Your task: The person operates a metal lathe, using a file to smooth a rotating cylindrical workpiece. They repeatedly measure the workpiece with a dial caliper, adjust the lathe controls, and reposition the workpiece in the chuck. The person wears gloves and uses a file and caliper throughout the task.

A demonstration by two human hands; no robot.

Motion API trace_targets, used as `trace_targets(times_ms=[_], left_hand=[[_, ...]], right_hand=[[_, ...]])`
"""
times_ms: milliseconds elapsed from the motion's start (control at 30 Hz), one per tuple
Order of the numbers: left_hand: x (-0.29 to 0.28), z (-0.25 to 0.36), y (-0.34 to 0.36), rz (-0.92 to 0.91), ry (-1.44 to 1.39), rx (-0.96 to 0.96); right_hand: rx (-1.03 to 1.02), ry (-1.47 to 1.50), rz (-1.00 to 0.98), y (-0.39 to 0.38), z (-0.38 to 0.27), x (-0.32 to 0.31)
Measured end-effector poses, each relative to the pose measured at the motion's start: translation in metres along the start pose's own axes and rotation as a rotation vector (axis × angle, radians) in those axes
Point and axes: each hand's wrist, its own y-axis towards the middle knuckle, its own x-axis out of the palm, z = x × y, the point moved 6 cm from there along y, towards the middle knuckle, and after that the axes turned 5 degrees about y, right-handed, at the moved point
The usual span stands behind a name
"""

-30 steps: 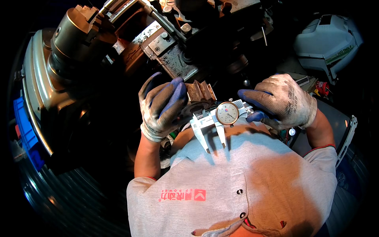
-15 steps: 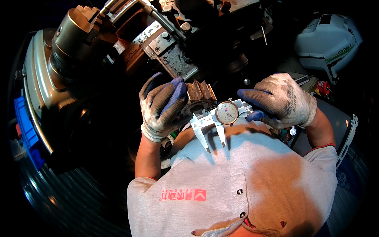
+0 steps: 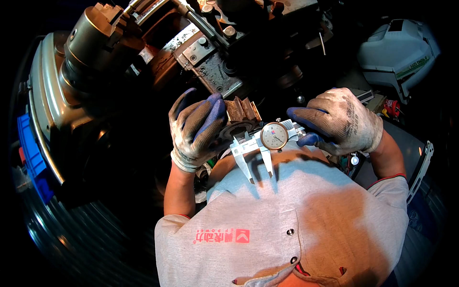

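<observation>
Two gloved hands meet over a lathe in the single head view, and much of the scene around them sinks into darkness. Only part of the toothed metal part (image 3: pixel 243 112) shows: its rusty brown upper teeth stand clear, while its lower left side disappears behind the fingers of the left hand (image 3: pixel 198 126), which is closed around it from the left. What carries the part from below cannot be made out. The right hand (image 3: pixel 340 120) is closed on the right end of a dial caliper (image 3: pixel 267 142), whose beam is mostly covered by that glove; its round white dial sits just below and right of the part, and two pointed steel jaws hang down toward the person's grey shirt (image 3: pixel 287 215). Whether the caliper's upper tips touch the part is hard to tell. Above and to the left, the lathe chuck (image 3: pixel 93 40) gleams, and the tool post (image 3: pixel 210 62) lies just above the hands. Near the upper right edge rests a white welding helmet (image 3: pixel 397 50), partly cut by shadow.
</observation>
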Motion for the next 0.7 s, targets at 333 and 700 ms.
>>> trace_targets(times_ms=[333,700], left_hand=[[-0.013,0.001,0.003,-0.011,0.066,0.071],[-0.184,-0.025,-0.01,0.38,-0.171,-0.417]], right_hand=[[-0.036,0.192,0.045,0.017,0.007,0.002],[0.021,0.603,0.274,0.046,0.002,0.013]])
